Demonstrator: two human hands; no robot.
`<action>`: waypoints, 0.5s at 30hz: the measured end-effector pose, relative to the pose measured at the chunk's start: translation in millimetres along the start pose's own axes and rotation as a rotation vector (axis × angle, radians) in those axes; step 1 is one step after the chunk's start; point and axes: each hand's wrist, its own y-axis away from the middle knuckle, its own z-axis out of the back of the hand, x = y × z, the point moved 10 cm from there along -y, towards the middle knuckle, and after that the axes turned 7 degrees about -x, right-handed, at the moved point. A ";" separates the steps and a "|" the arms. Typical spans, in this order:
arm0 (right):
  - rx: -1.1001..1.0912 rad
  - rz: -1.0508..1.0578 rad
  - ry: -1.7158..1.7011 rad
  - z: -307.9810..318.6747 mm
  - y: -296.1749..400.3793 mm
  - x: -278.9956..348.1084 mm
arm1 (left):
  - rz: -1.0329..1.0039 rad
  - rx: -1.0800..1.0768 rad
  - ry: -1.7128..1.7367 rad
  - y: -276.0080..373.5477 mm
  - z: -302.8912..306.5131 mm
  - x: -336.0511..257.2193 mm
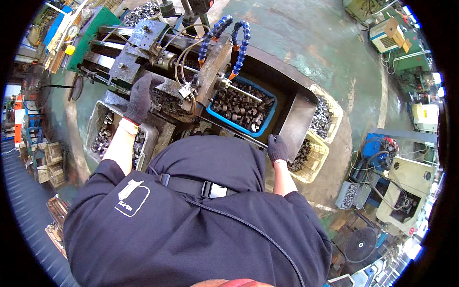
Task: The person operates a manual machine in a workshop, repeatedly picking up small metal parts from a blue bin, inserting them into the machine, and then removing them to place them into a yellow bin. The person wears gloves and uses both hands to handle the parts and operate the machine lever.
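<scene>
My left hand (139,98), in a dark knit glove, is at the near side of the metal machine, beside its slide block; whether its fingers hold anything is hidden. My right hand (278,147), gloved too, is closed around the end of a long toothed metal rod (247,136) that runs along the machine's near edge. A second toothed rod (245,90) sticks out from the machine's spindle over a blue-rimmed basket (270,120) of small dark metal rings. Two blue segmented coolant hoses (242,46) with orange nozzles arch above it.
A grey plastic bin (152,138) of metal parts stands below my left forearm. To the right of the machine's sheet-metal tray (297,118) are cream crates (319,154) of parts on the floor. A fan (360,244) and other machines stand farther right.
</scene>
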 end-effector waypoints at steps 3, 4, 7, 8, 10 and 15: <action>-0.021 -0.026 -0.001 4.1 2.6 2.8 | -0.003 0.016 -0.052 -0.2 -2.1 -4.4; -0.024 -0.025 -0.002 4.3 2.4 2.3 | -0.007 0.025 -0.079 -0.5 -3.1 -5.6; -0.033 -0.024 -0.012 -1.2 -0.5 -4.2 | -0.068 0.005 -0.101 -5.2 4.8 5.9; -0.039 -0.022 -0.018 -3.0 -1.8 -7.0 | -0.072 -0.007 -0.118 -7.3 7.9 10.1; -0.038 -0.032 -0.016 -1.6 -0.6 -4.6 | -0.077 -0.034 -0.156 -7.2 10.0 9.7; -0.059 -0.041 -0.010 3.8 -0.4 1.7 | -0.086 -0.010 -0.182 -2.4 4.5 0.6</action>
